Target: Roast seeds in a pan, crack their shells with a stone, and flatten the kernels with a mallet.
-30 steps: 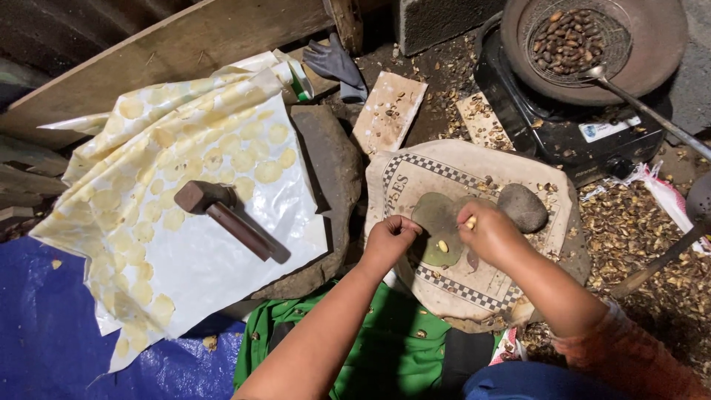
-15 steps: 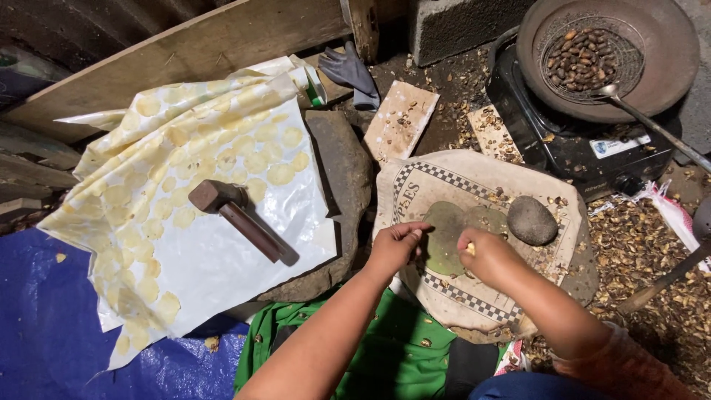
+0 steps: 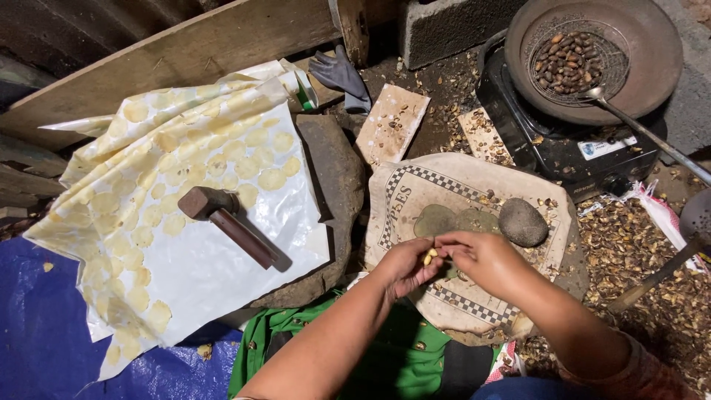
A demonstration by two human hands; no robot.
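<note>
Your left hand (image 3: 404,268) and right hand (image 3: 481,259) meet over the sack-covered flat stone (image 3: 474,222), fingertips together. Both grips pinch one small yellow kernel (image 3: 428,257), left fingers curled under it, right fingers closing from the other side. A round grey pebble (image 3: 523,221) sits on the sack just beside your right hand, not touching. To the left, a white sheet (image 3: 222,274) carries rows of flattened pale yellow discs (image 3: 185,178), with a brown wooden mallet (image 3: 226,218) lying on it. At upper right, a pan (image 3: 652,44) on a black stove (image 3: 563,144) holds dark roasted seeds (image 3: 566,59) in a wire scoop. Husk litter (image 3: 629,252) covers the ground at right.
</note>
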